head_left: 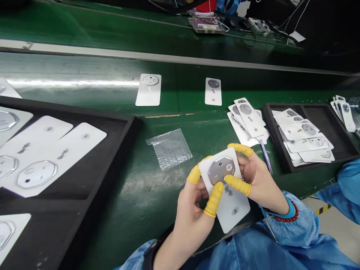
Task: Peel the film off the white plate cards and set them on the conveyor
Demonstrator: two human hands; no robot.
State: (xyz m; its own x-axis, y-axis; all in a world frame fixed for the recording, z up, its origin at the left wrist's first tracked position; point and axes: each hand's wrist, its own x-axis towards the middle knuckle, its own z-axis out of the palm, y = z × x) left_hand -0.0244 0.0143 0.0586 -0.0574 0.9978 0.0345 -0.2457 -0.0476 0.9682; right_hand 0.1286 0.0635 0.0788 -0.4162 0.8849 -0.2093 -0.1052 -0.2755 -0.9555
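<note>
A green workbench [135, 210] carries everything here. From the wearer, two white cards [148, 90] lie apart at twelve o'clock, and a bubble-wrap bag [169, 149] at eleven. A loose card pile [246, 122] sits at one o'clock, with tweezers [266, 155] just beside it. Black foam trays holding more cards stand at ten o'clock [92, 112] and two o'clock [270, 127].

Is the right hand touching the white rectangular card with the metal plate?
Touching: the head view shows the right hand gripping the white rectangular card at its edge.
</note>
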